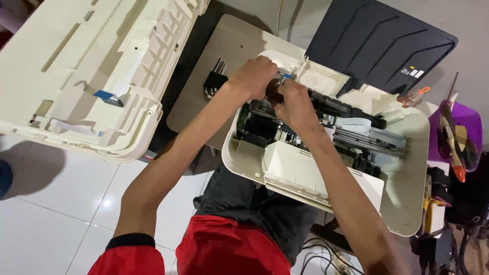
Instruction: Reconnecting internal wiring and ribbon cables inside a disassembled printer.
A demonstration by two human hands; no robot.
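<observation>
Both hands work inside the opened printer (326, 153) on the tabletop (204, 102): left hand (253, 76) and right hand (291, 104) curled together around a small part near a blue tab; what they grip is hidden. Risk: tugging could tear the flat cable. Purple tub (471, 122) holds brushes and tools.

Both hands inside opened printer (402, 168): left hand (253, 76) and right hand (294, 106) touching, pinching small blue-tipped part (283, 77); removed cover (76, 76) at left, hex keys (215, 81) near, purple tool cup (458, 135) at right
</observation>
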